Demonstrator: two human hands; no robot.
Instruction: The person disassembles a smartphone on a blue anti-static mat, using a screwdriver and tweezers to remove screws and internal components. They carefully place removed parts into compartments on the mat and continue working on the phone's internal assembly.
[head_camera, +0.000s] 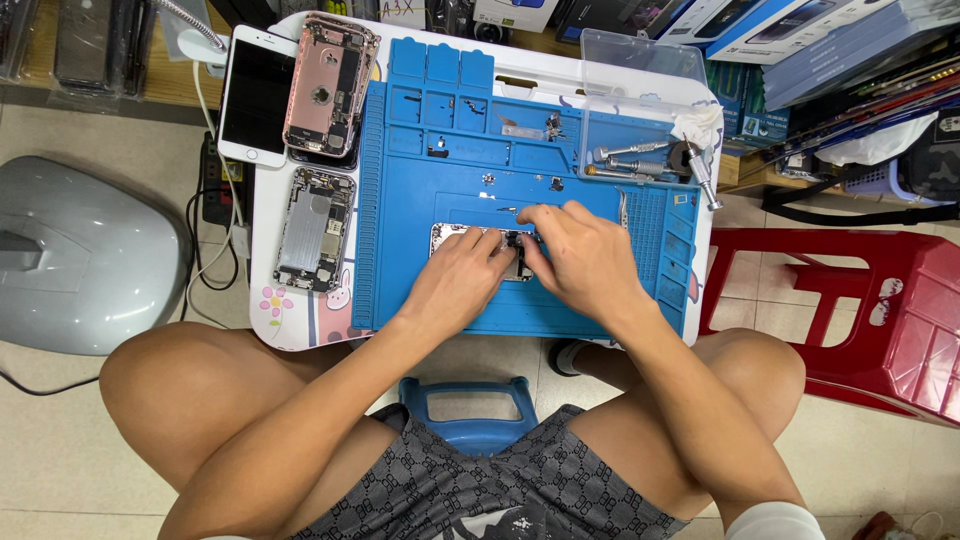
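While the left hand (462, 272) steadies the opened phone (470, 240) on the blue mat (420, 200), the right hand (578, 258) pinches at it. It looks light, rigid and delicate; holding it by the edges seems safest.

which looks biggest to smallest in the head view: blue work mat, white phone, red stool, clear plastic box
1. blue work mat
2. red stool, cut off by the frame edge and lower than the table, so unsure
3. white phone and clear plastic box, too alike to rank

Both hands, the left hand (462, 275) and right hand (580, 258), crowd over the opened phone (470, 240) mid-mat, leaving bare blue mat (420, 190) open to its left and front. Small screws and parts dot the mat's far trays, and the clear plastic box (640, 110) with screwdrivers (640, 160) blocks the far right. Left of the mat, a phone chassis (313, 230), a pink phone housing (328, 85) and a white phone (255, 95) fill the table edge.
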